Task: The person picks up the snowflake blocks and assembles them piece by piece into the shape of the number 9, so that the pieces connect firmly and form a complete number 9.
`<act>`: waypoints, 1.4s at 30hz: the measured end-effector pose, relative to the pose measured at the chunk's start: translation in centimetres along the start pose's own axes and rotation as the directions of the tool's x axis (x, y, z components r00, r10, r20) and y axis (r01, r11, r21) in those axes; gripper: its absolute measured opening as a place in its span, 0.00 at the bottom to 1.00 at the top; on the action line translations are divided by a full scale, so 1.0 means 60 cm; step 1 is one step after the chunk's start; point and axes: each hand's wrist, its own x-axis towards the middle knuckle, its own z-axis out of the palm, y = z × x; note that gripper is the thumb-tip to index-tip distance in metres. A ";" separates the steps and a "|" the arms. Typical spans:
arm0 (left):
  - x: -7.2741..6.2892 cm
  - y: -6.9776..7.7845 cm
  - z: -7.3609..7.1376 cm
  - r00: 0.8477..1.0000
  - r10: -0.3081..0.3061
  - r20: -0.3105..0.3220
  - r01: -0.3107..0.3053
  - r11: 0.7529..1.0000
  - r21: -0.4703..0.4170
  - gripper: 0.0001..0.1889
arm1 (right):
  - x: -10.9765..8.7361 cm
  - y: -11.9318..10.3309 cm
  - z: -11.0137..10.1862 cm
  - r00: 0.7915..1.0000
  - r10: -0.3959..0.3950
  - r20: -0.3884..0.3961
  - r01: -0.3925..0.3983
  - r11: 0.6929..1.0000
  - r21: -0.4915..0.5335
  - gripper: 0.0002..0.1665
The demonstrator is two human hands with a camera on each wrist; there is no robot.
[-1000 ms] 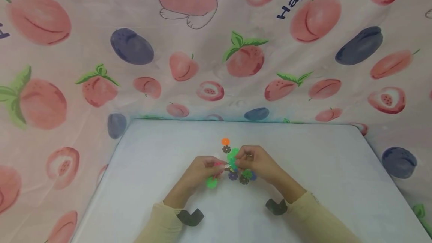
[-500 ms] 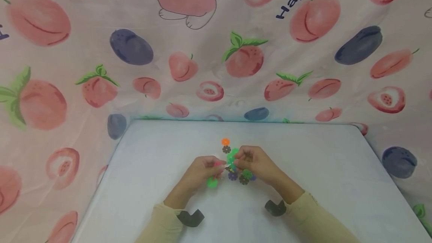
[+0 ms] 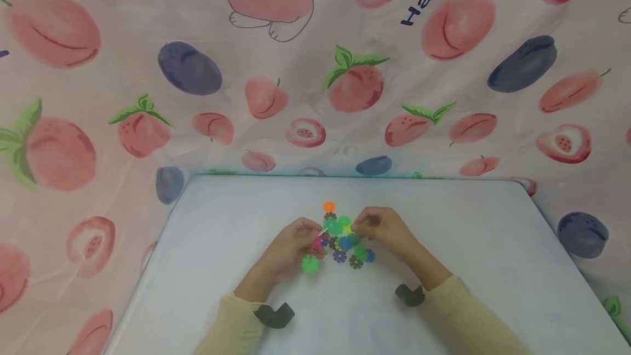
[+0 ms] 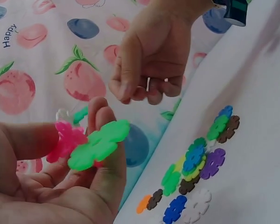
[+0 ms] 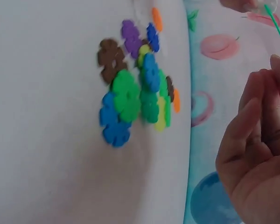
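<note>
Near the table's middle, my left hand [image 3: 291, 248] pinches a small chain of joined plastic snowflake discs. In the left wrist view a pink disc [image 4: 65, 140] sits between thumb and fingers, with a bright green disc [image 4: 100, 144] in front. Behind them a white disc [image 4: 62, 115] and a teal-green disc [image 4: 80, 115] show partly, the latter edge-on. My right hand [image 3: 386, 234] is apart from the chain, to its right, fingers loosely bent and nothing visible between them. Loose discs lie below and between the hands.
On the white table [image 3: 222, 207] is a cluster of loose discs, among them purple [image 5: 130, 37], brown [image 5: 111, 60], green [image 5: 127, 95] and blue [image 5: 115, 120] ones. An orange disc [image 3: 328, 207] lies farthest back. A fruit-patterned cloth [image 3: 305, 70] hangs behind the table.
My right hand has let go of the teal-green disc and drawn away to the right. The left hand has risen slightly, with the chain still in its fingers.
</note>
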 end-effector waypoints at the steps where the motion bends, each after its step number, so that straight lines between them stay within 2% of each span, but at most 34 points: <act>1: 0.000 0.000 0.000 1.000 -0.003 0.002 0.004 1.000 -0.025 0.15 | 0.000 0.003 -0.001 1.000 -0.001 -0.006 0.001 0.999 -0.046 0.07; 4: -0.002 0.002 0.000 1.000 -0.013 0.021 0.014 0.996 -0.082 0.20 | 0.000 0.010 0.001 1.000 -0.010 0.003 0.010 0.981 -0.192 0.08; 7: -0.002 0.001 0.002 0.998 -0.026 0.048 0.031 0.993 -0.118 0.24 | 0.002 0.021 0.004 0.998 -0.042 0.040 0.053 0.948 -0.315 0.07; 10: -0.002 0.000 0.004 0.996 -0.037 0.078 0.047 0.991 -0.128 0.27 | 0.004 0.031 0.006 0.996 -0.037 0.087 0.068 0.920 -0.386 0.03; 13: -0.003 -0.001 0.005 0.995 -0.047 0.091 0.058 0.990 -0.127 0.27 | 0.002 0.039 0.006 0.990 -0.005 0.142 0.065 0.903 -0.425 0.08; 17: -0.006 0.000 0.006 0.995 -0.049 0.090 0.060 0.991 -0.121 0.27 | 0.001 0.046 0.007 0.979 0.009 0.204 0.084 0.894 -0.440 0.14; 20: -0.007 0.001 0.006 0.996 -0.056 0.076 0.066 0.989 -0.131 0.26 | 0.001 0.049 0.008 0.976 -0.003 0.216 0.100 0.891 -0.442 0.15; 25: -0.008 0.001 0.006 0.996 -0.063 0.064 0.072 0.986 -0.152 0.26 | 0.004 0.050 0.013 0.982 0.028 0.188 0.063 0.885 -0.461 0.17; 29: -0.009 0.002 0.007 0.996 -0.064 0.069 0.075 0.984 -0.164 0.26 | 0.007 0.050 0.017 0.987 0.021 0.160 0.058 0.880 -0.471 0.15; 37: -0.010 0.001 0.009 0.995 -0.074 0.063 0.083 0.984 -0.156 0.26 | 0.005 0.047 0.017 0.992 0.023 0.126 0.029 0.917 -0.397 0.14; 42: -0.010 0.000 0.011 0.995 -0.080 0.061 0.088 0.988 -0.130 0.25 | 0.002 0.040 0.009 0.993 -0.039 0.111 0.076 0.930 -0.359 0.13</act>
